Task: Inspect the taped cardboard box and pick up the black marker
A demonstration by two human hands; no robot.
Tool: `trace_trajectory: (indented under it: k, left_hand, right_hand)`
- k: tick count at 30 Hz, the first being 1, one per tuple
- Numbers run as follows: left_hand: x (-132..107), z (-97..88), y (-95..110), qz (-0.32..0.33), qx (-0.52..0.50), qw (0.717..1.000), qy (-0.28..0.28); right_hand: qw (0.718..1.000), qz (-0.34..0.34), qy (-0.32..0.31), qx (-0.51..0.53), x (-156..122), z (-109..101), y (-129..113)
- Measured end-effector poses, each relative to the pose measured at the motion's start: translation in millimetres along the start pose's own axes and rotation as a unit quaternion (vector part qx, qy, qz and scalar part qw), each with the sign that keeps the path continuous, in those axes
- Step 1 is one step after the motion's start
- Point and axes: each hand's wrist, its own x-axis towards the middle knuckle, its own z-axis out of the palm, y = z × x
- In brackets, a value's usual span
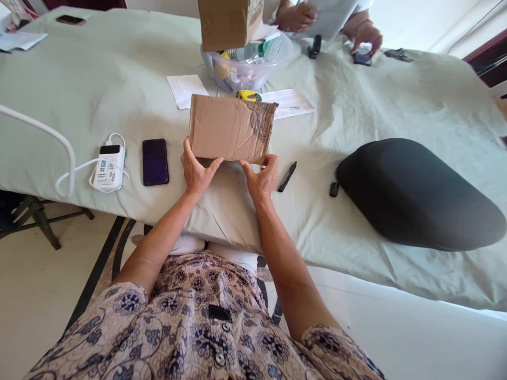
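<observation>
A brown cardboard box [225,126] with dark scribbles on its right part is held between my two hands, above the table's middle. My left hand [198,170] grips its near left corner, thumb along the near edge. At the near right corner my right hand [261,171] grips it the same way. Their other fingers are partly hidden by the cardboard. Just past the box's far edge lies a yellow and green tape measure [249,95], partly covered. To the right of my right hand rests a black marker [287,177].
A clear plastic tub [253,74] of odds and ends stands behind, a larger carton [224,26] on it. Left lie a phone [155,162] and a white power bank [110,168] with cable. Right sits a black case [420,195]. Across the table, another person's hand [366,39] touches a dark object.
</observation>
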Motion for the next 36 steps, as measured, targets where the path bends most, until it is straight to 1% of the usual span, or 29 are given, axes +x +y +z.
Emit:
trace_trajectory:
  k: [4,8,10,12,14,17,20,23,25,27,29,30,32,34,36]
  left_hand:
    - [8.4,-5.3,-9.4,-0.02,-0.037,0.999,0.011]
    - [18.7,-11.3,-18.7,-0.047,-0.039,0.998,0.026]
    - [22.4,-14.1,-20.1,-0.047,-0.044,0.997,0.031]
    - [24.9,-16.4,-19.0,-0.05,-0.071,0.996,0.038]
    - [26.1,-18.1,-16.3,-0.049,-0.107,0.992,0.056]
    - [26.3,-19.7,-12.4,-0.035,-0.143,0.985,0.086]
    - [25.2,-19.1,-10.8,-0.029,-0.165,0.98,0.109]
    - [24.9,-16.8,-10.7,-0.015,-0.205,0.972,0.117]
    - [25.4,-15.7,-10.6,-0.011,-0.231,0.967,0.104]
    - [26.4,-16.0,-10.5,-0.014,-0.24,0.966,0.093]
    - [27.2,-17.5,-10.3,-0.012,-0.232,0.969,0.086]
    - [27.4,-18.5,-10.3,-0.008,-0.22,0.972,0.081]
    - [27.2,-19.7,-10.2,-0.003,-0.184,0.98,0.071]
    - [26.1,-19.4,-10.5,-0.012,-0.147,0.987,0.061]
    - [25.3,-17.8,-11.7,-0.017,-0.133,0.99,0.043]
  right_hand:
    - [0.994,-0.063,-0.048,0.071,3.6,-3.9,3.7]
    - [0.978,-0.157,-0.066,0.118,1.8,-1.8,3.9]
    - [0.97,-0.187,-0.085,0.128,-0.9,0.7,4.0]
    - [0.967,-0.186,-0.111,0.135,-3.7,3.1,4.8]
    - [0.968,-0.157,-0.126,0.151,-5.7,4.5,6.2]
    - [0.975,-0.124,-0.101,0.154,-4.8,2.7,7.4]
    - [0.981,-0.135,-0.03,0.137,0.1,-3.4,7.3]
    - [0.975,-0.153,0.038,0.156,5.3,-8.9,8.6]
    - [0.97,-0.154,0.046,0.18,7.6,-10.3,11.0]
    - [0.969,-0.142,0.027,0.202,8.6,-10.3,12.8]
    - [0.969,-0.129,0.016,0.209,8.1,-10.0,12.1]
    - [0.97,-0.127,0.02,0.206,7.4,-9.9,10.4]
    - [0.97,-0.138,0.044,0.194,5.0,-9.9,5.3]
    - [0.967,-0.157,0.065,0.189,2.2,-9.7,-0.2]
    - [0.961,-0.185,0.065,0.193,-0.3,-9.1,-4.1]
